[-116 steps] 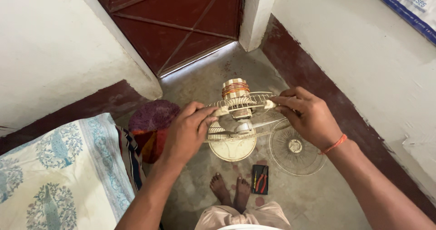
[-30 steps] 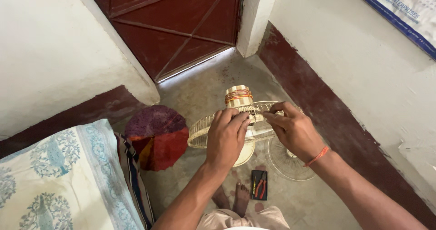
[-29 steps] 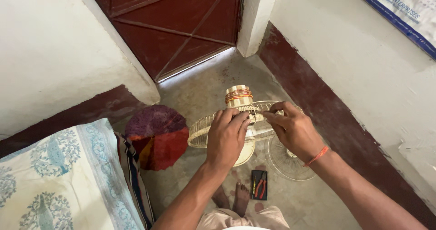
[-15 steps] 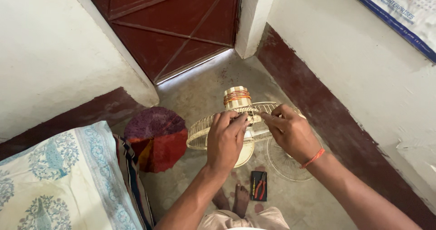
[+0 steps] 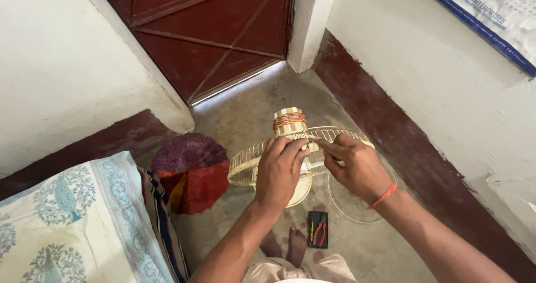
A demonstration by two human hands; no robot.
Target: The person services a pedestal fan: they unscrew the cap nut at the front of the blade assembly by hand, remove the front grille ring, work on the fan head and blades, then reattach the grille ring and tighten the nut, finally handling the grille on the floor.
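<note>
Right now a cream table fan (image 5: 290,149) is held up at the centre of the view, above the concrete floor (image 5: 245,110). Its wire rear guard (image 5: 245,163) is spread out flat towards nine o'clock, and the motor housing (image 5: 288,121), wound with orange and copper wire, is seen sticking up at twelve o'clock of the hands. The left hand (image 5: 279,171) is laid over the middle of the guard, fingers curled down and pressed onto the fan's hub. The right hand (image 5: 357,168) is set just beside it at three o'clock, an orange thread worn at the wrist; its thumb and forefinger are brought together at the hub, but what is pinched between them cannot be told.

Down on the floor, a second wire guard (image 5: 357,202) is seen lying flat at five o'clock of the fan. A small dark case with red-handled pliers (image 5: 318,230) is placed at six o'clock, next to the person's bare feet (image 5: 285,244). A round purple and red mat (image 5: 192,171) is spread at nine o'clock, and a patterned cloth (image 5: 72,227) is found at the lower left. A dark red door (image 5: 212,31) is seen at twelve o'clock.
</note>
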